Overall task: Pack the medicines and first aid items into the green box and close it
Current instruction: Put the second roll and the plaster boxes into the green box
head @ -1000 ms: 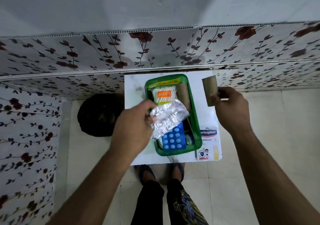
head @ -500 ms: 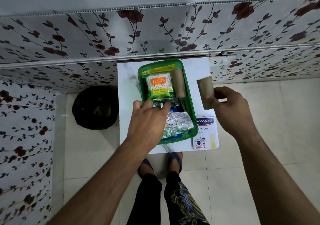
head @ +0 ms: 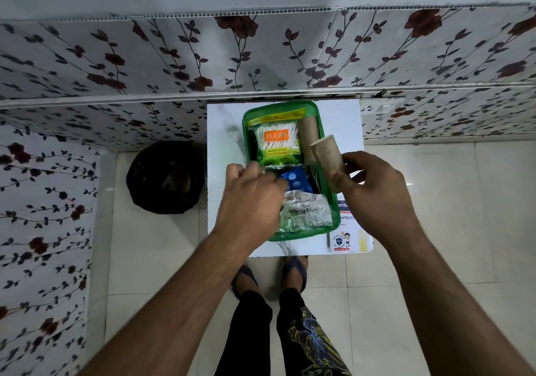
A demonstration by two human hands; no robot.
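Observation:
The green box (head: pixel 336 218) lies open on a small white table (head: pixel 223 132). Inside it are a pack of cotton swabs (head: pixel 275 142), a tan bandage roll (head: pixel 309 135), a blue pill strip (head: pixel 293 181) and a crumpled silver pill strip (head: pixel 306 212). My left hand (head: pixel 252 199) reaches into the box, its fingertips on the silver strip near the blue one. My right hand (head: pixel 374 190) holds a second tan bandage roll (head: pixel 327 154) over the box's right rim. A plaster packet (head: pixel 348 230) lies on the table right of the box, partly under my right hand.
A black bin (head: pixel 166 177) stands on the tiled floor left of the table. Flower-patterned panels rise behind the table and along the left side. My feet in sandals (head: pixel 269 274) are just below the table's near edge.
My left hand put the silver pill strip down into the box and stays on it. My right hand carried the tan roll leftward, from beside the box to over its right rim.

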